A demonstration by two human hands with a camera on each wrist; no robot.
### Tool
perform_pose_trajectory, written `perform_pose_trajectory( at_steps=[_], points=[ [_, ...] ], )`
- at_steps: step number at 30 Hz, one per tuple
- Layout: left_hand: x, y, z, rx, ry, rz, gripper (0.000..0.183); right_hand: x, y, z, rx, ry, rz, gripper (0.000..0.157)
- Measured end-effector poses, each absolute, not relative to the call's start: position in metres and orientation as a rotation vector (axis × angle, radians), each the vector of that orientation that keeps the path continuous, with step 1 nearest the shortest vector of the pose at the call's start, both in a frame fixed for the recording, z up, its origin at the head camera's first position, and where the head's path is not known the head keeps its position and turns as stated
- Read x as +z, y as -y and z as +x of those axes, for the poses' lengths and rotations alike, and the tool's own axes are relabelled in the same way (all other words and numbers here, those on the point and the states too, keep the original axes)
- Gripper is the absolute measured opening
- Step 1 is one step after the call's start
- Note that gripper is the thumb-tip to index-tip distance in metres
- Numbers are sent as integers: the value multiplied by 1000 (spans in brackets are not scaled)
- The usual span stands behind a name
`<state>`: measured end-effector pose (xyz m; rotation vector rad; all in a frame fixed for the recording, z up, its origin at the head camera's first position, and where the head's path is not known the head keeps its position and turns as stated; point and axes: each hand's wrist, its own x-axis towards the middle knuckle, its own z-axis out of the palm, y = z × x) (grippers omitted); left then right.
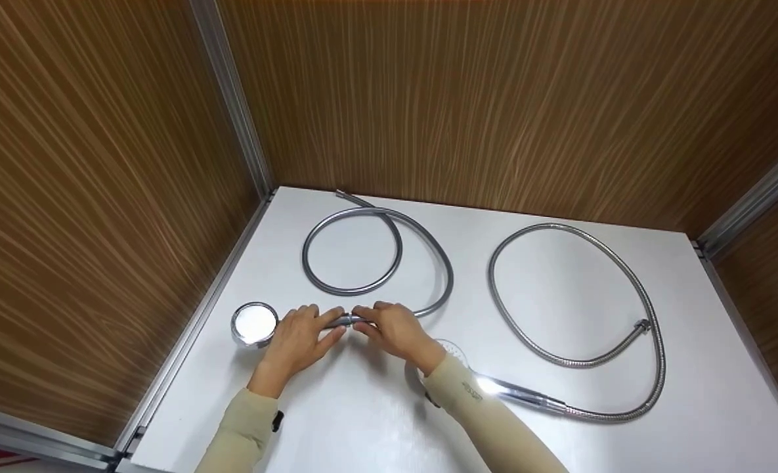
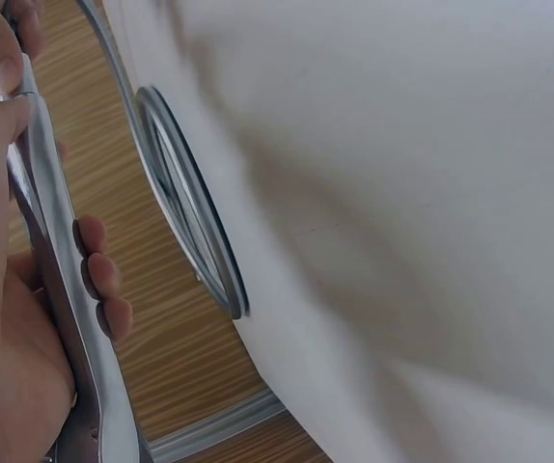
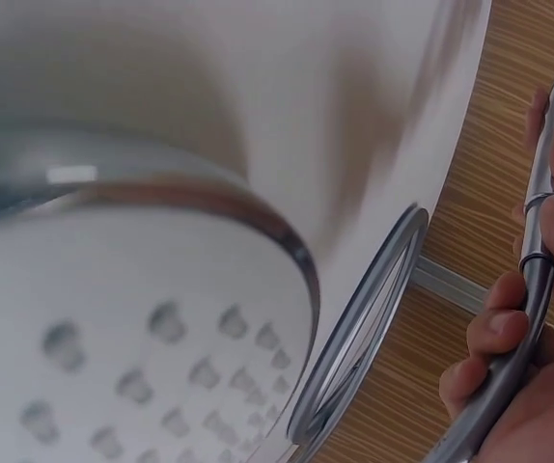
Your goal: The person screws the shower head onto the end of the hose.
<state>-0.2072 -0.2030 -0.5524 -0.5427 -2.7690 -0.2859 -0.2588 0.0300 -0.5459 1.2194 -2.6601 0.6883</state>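
Note:
A chrome shower head with a round, bright face lies at the left end of its handle. My left hand grips that handle, fingers wrapped round it in the left wrist view. At the handle's end, my right hand holds the end of a grey shower hose, thumb and fingers curled about the fitting. Handle and hose meet end to end between both hands; whether the thread is engaged cannot be seen. The hose loops behind the hands on the white table.
A second shower head lies partly under my right forearm. Its chrome handle joins a ribbed metal hose looped on the right, with a nut at the free end. Wood-grain panels rise behind and beside the table.

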Motion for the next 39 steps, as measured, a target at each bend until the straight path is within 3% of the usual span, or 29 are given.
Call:
perform_pose_trajectory(
  at_steps=[10,19,39],
  points=[
    [-553,200,-207,-254,2818,-527,39,-548,-34,-260,706,2754,1274,40],
    [-550,200,-209,-213,2774,-558,37,-552,-34,-262,791,2710,1269,25],
    [-555,200,-208,-270,2714,-570,35,-552,-35,-260,762,2673,1252,25]
  ],
)
